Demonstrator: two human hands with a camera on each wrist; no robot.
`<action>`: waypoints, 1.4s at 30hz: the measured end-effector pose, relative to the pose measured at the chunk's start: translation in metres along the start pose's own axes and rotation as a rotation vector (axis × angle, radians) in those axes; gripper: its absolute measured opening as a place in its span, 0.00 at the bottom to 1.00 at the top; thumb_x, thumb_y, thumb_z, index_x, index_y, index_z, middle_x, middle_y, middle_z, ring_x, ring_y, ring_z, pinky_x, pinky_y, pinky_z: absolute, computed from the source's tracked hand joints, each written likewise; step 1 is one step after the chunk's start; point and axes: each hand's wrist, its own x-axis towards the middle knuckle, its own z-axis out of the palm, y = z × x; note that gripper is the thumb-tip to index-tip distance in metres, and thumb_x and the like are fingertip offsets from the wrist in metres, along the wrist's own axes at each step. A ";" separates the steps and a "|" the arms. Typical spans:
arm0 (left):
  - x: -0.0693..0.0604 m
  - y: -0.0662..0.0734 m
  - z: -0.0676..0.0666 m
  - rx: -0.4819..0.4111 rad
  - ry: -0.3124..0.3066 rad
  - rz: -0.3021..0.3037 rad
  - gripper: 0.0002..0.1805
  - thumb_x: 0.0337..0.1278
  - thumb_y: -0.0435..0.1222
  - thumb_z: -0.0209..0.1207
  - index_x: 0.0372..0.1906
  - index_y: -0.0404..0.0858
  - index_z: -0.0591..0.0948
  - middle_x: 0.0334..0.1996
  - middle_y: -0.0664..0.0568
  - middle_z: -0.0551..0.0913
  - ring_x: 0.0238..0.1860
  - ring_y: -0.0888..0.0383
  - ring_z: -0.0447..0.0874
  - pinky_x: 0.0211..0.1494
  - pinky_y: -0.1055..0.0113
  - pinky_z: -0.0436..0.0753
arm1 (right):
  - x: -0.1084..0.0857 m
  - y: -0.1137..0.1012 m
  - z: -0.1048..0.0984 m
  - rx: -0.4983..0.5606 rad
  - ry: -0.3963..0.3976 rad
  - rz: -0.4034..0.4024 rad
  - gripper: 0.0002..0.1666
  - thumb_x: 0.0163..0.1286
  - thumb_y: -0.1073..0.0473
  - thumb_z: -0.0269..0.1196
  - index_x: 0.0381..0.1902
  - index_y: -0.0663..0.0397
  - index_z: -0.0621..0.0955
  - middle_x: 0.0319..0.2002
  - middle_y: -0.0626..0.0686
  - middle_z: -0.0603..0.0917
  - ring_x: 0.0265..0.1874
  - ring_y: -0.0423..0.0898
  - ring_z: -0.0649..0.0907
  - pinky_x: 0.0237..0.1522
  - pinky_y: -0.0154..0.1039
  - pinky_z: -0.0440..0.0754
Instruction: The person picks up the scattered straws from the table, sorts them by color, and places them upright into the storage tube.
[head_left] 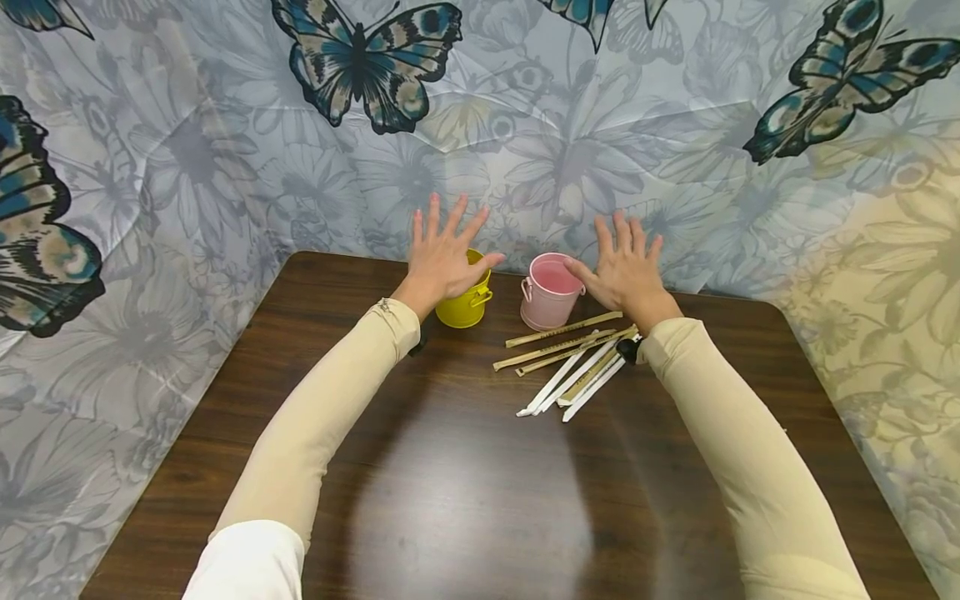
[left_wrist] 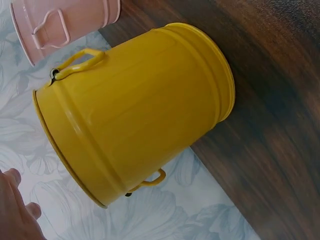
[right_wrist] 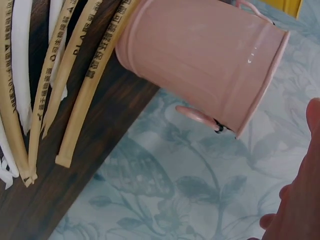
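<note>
So there are two little metal-looking buckets, both standing upright near the back edge of the surface (head_left: 465, 500). The yellow bucket (head_left: 459, 313) sits just above the center of the frame, and the pink bucket (head_left: 548, 308) is a bit right of it, close by but with a gap. Both have small loop handles on their sides. Right below the pink one there's a loose pile of thin sticks: tan sticks (head_left: 564, 330) with dark lettering plus some white sticks (head_left: 594, 390), a few crossing each other. The top tan one runs really close to the pink base, can't tell if it touches.

The left grip (bare hand) (head_left: 444, 260) is up beside the yellow bucket, fingers straight and fanned out, covering part of its rim in the head view. The left wrist view has those fingers down in the lower left corner, apart from the bucket. Same deal with the right grip (head_left: 624, 271), just right of the pink bucket: fingers spread, thumb toward the rim, and the right wrist view shows it clear of the bucket, over at the right edge.

Cream sleeves (head_left: 742, 442) come in from both bottom corners, and there's a dark gadget (head_left: 628, 350) under the right wrist. Behind everything hangs a floral cloth (head_left: 420, 171) with big blue-and-black butterflies (head_left: 358, 75) across the top.
</note>
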 end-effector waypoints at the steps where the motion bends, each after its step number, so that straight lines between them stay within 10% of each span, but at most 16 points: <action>1: 0.000 0.001 0.001 -0.003 0.003 0.002 0.45 0.64 0.77 0.29 0.81 0.68 0.38 0.84 0.59 0.29 0.83 0.40 0.18 0.83 0.39 0.27 | -0.001 0.000 0.000 -0.007 -0.002 -0.003 0.58 0.73 0.21 0.39 0.83 0.49 0.36 0.83 0.64 0.32 0.81 0.69 0.35 0.73 0.78 0.31; 19: -0.011 -0.012 0.027 -0.102 0.065 0.031 0.51 0.59 0.77 0.43 0.82 0.64 0.42 0.85 0.55 0.40 0.84 0.40 0.28 0.84 0.38 0.34 | -0.019 -0.005 0.012 -0.026 -0.019 -0.118 0.53 0.77 0.27 0.42 0.83 0.52 0.42 0.82 0.66 0.43 0.80 0.71 0.45 0.75 0.77 0.41; 42: -0.013 -0.029 0.052 -0.387 0.113 0.032 0.63 0.43 0.74 0.64 0.82 0.56 0.49 0.79 0.51 0.60 0.77 0.45 0.59 0.79 0.44 0.64 | -0.093 0.020 0.019 0.106 0.008 -0.264 0.29 0.75 0.55 0.62 0.65 0.67 0.70 0.61 0.73 0.70 0.60 0.73 0.69 0.63 0.67 0.69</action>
